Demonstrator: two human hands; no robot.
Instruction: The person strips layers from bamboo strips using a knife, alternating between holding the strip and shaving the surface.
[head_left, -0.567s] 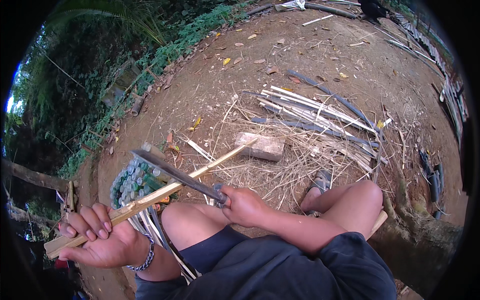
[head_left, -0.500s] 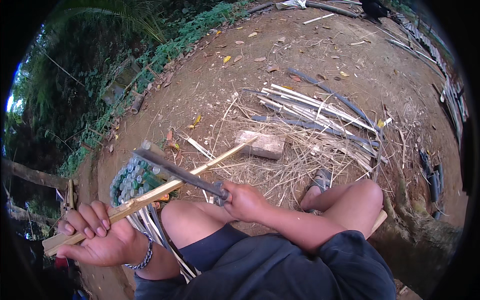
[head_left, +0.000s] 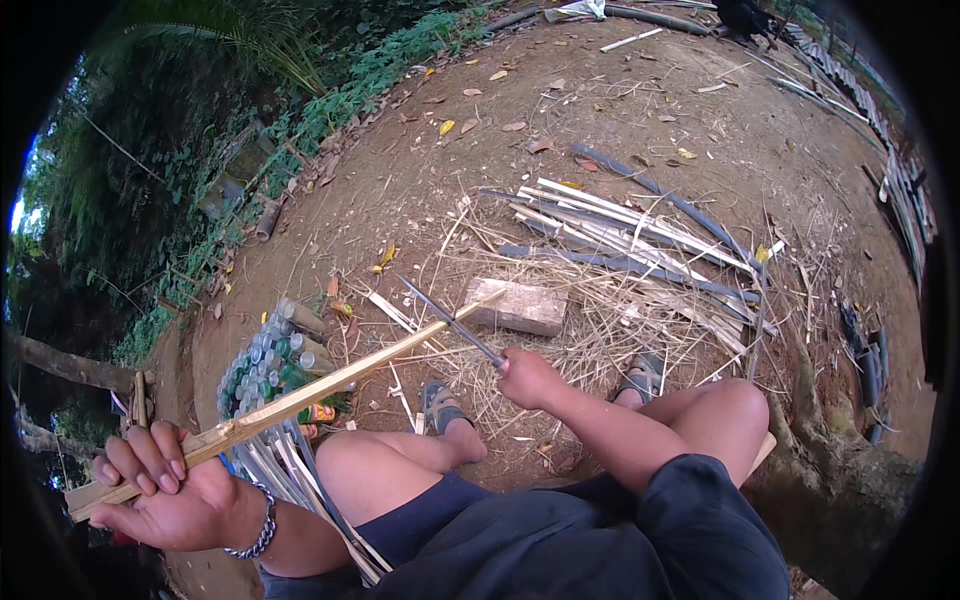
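— Left hand?
— My left hand (head_left: 165,488) was closed around the near end of the bamboo strip (head_left: 330,385), which ran up over my knee toward the brick (head_left: 517,306).
— Right?
— My right hand (head_left: 528,377) was fisted on the knife (head_left: 452,323), its blade lying against the strip.

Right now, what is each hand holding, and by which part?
Left hand grips the bamboo strip near its end; right hand holds the knife by its handle.

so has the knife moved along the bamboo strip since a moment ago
Yes. The knife in the right hand has slid outward along the bamboo strip, away from the left hand and closer to the wooden block on the ground.
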